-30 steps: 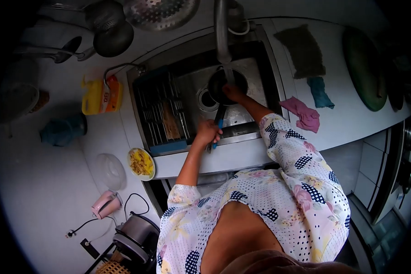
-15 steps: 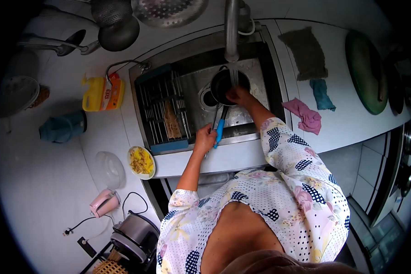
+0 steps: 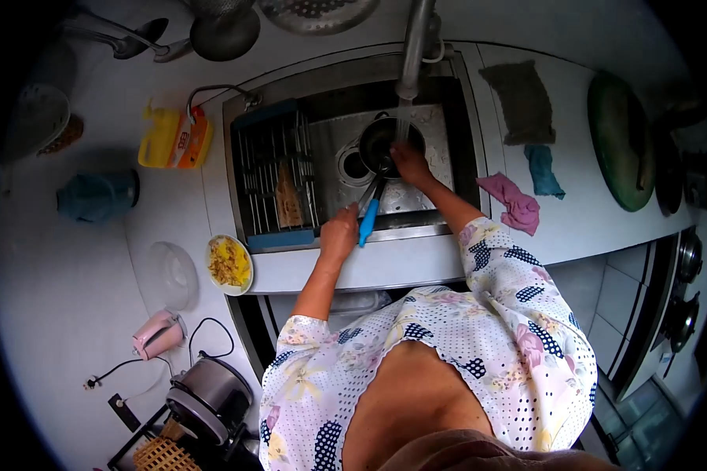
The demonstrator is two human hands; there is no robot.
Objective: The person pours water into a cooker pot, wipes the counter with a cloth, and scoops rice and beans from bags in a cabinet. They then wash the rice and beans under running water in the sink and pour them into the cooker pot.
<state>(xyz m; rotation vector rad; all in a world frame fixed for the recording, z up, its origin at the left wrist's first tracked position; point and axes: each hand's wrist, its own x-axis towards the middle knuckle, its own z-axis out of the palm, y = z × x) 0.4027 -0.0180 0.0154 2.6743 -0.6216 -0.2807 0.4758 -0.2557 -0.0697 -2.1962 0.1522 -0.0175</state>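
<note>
clearly, pan [image 3: 375,141] sits below tap [image 3: 413,56], blue handle [image 3: 368,223] pointing away from tap. your left hand [image 3: 339,234] closed round slim metal utensil [image 3: 367,195]; your right hand [image 3: 408,162] at pan's rim under tap, exact grip unclear. pan likely stiff, slick when wet, heavier holding water; best take blue handle.

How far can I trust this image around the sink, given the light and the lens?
Head view: the dark pan shows little inside detail, being in shadow; bright glints speckle the metal sink floor; the falling water is a pale streak; the right hand looks slightly soft; lens distortion bows the counter, and the corners go black.
</note>
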